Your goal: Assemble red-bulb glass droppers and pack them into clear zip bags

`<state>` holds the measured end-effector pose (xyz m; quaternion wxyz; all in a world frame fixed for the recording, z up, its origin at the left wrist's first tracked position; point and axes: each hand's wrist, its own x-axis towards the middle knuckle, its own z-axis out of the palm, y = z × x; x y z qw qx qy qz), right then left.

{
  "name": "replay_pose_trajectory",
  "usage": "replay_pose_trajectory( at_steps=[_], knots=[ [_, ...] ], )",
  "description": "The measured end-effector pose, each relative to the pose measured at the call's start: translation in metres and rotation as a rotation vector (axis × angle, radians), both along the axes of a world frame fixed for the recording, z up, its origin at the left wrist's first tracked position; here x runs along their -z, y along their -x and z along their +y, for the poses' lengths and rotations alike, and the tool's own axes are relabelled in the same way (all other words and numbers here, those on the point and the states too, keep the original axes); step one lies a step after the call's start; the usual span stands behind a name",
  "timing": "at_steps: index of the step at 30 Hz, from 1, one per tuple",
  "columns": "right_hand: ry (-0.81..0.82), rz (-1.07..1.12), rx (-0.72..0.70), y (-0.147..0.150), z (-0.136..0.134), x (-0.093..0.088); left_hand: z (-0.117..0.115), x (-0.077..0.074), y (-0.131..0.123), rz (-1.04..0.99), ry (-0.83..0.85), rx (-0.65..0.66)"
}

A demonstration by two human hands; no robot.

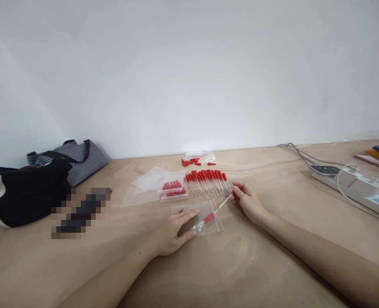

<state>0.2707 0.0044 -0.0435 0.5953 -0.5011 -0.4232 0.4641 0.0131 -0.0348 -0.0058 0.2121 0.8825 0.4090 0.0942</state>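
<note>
A clear zip bag (205,232) with a red press line lies flat in front of me. Inside it is a glass dropper with a red rubber bulb (209,217). My left hand (175,231) rests on the bag's left part, fingers and thumb spread around the dropper's glass end. Pinched at its red bulb, a second glass dropper (224,202) is in my right hand (247,202); its tip points down-left at the bag's red-lined edge. Just beyond, a row of several red-bulbed droppers (208,182) lies side by side.
Left of the row sit filled zip bags of droppers (173,188) and flat, unfilled bags (149,182). Loose red bulbs (191,161) and thin glass tubes lie near the wall. Bags (25,188) stand at far left; a power strip (365,192) with cables is at right.
</note>
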Motion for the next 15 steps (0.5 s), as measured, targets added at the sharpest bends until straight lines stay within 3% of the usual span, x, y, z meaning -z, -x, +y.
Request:
replay_pose_trajectory(
  at_steps=[9, 15],
  knots=[
    [-0.041, -0.076, 0.141, -0.007, 0.007, 0.003, -0.001, -0.002, 0.0, 0.034, 0.032, -0.021],
    [0.015, 0.072, -0.034, 0.011, -0.004, 0.003, -0.001, -0.002, 0.001, -0.022, 0.04, -0.01]
  ],
)
